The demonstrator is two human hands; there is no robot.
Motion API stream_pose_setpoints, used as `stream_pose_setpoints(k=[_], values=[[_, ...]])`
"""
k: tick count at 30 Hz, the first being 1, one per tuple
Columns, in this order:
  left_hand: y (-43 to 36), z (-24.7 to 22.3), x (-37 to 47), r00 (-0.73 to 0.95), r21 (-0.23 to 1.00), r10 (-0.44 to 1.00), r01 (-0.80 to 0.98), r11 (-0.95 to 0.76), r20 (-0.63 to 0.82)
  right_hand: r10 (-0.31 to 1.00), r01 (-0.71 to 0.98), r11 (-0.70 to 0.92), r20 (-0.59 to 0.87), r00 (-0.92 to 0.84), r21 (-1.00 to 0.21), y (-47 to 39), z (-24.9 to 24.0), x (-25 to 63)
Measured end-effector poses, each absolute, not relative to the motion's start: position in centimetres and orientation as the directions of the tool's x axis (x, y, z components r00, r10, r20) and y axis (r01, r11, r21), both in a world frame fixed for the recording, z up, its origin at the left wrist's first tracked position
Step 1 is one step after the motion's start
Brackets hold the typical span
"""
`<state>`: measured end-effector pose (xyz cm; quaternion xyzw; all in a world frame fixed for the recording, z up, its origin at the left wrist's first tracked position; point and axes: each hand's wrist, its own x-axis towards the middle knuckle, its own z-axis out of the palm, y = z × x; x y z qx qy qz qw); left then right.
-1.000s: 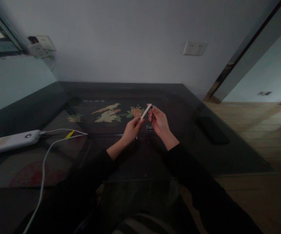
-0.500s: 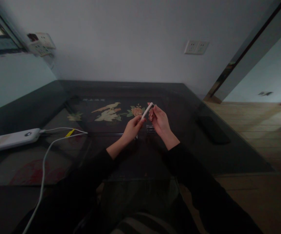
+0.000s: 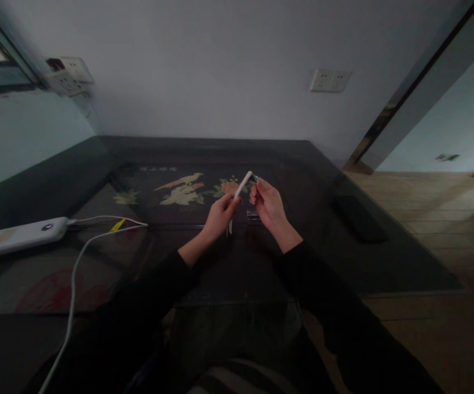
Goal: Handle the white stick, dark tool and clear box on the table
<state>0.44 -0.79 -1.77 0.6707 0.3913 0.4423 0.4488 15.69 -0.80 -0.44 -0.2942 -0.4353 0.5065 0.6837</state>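
Note:
My left hand (image 3: pixel 220 214) is closed round the lower part of a slim white rod (image 3: pixel 244 184), which tilts up and to the right. A thin pale strip (image 3: pixel 229 227) shows just below that hand; whether it belongs to the rod I cannot tell. The fingers of my right hand (image 3: pixel 269 205) are pinched on a small thin greenish piece (image 3: pixel 255 178), which touches or nearly touches the rod's upper end. On the table under the right hand lies a small dark set of parallel bars (image 3: pixel 254 218), partly covered by it.
The dark table (image 3: pixel 298 158) bears a printed bird and flower picture. At left lies a white power bank (image 3: pixel 23 235) with a white cable (image 3: pixel 74 284) and yellow tag (image 3: pixel 117 225). A flat black object (image 3: pixel 359 219) lies at right. Wall sockets (image 3: pixel 330 80) are behind.
The white rod has shifted slightly left and down with my left hand. The greenish piece between my right fingers now shows more clearly at the rod's tip.

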Motion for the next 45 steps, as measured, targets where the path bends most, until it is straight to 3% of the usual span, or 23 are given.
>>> stream_pose_setpoints(k=[15,32,45], values=[[-1.9,-1.5,1.0,0.421,0.951,0.874,0.074,-0.299,0.242,0.964,-0.498,0.266,0.224,0.144,-0.826,-1.0,-0.4,15.7],[-0.4,-2.3,0.4,0.297,0.949,0.929,0.150,-0.276,0.223,0.953,-0.467,0.301,0.279,0.119,-0.831,-1.0,-0.6,15.7],[-1.8,-1.6,1.0,0.428,0.958,0.877,0.078,-0.274,0.216,0.958,-0.472,0.285,0.243,0.149,-0.834,-0.6,-0.9,15.9]])
